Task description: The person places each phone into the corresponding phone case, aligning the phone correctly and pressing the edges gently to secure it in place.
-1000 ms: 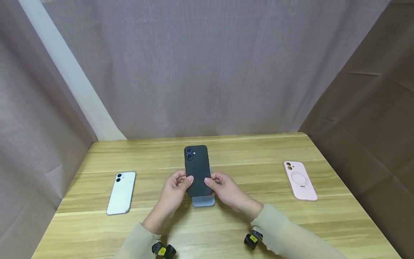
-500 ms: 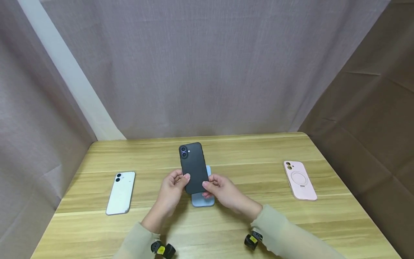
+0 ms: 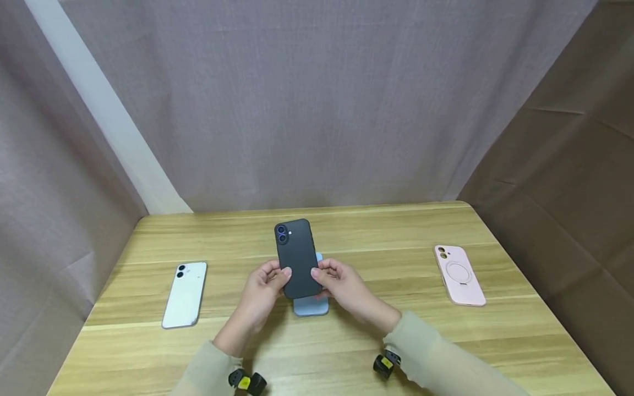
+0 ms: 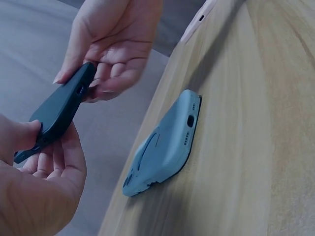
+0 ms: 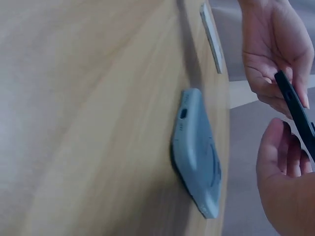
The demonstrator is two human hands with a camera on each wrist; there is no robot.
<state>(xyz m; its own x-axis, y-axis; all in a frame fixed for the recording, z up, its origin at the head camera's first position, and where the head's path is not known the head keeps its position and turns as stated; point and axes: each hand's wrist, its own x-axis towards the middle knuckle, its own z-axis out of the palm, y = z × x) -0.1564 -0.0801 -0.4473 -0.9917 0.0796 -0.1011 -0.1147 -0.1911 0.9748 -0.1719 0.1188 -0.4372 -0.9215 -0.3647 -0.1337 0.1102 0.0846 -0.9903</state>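
Note:
Both hands hold a phone in a black case (image 3: 300,257), its back and two camera lenses facing up. My left hand (image 3: 264,286) pinches the lower left edge, thumb on the back. On the opposite edge, my right hand (image 3: 345,283) has its thumb on the back and its fingers curled underneath. Below the black phone, a light blue cased phone (image 4: 165,142) lies on the table, partly hidden in the head view. The left wrist view shows a gap between the two phones.
A white phone (image 3: 185,295) lies back up on the wooden table (image 3: 366,352) at left. To the right is a pink phone case (image 3: 459,276) with a ring on its back. Grey curtains (image 3: 307,110) hang behind the table.
The black phone has shifted slightly left and away, tilting leftward and showing more of the blue phone. The right thumb has moved along its edge; both hands keep hold.

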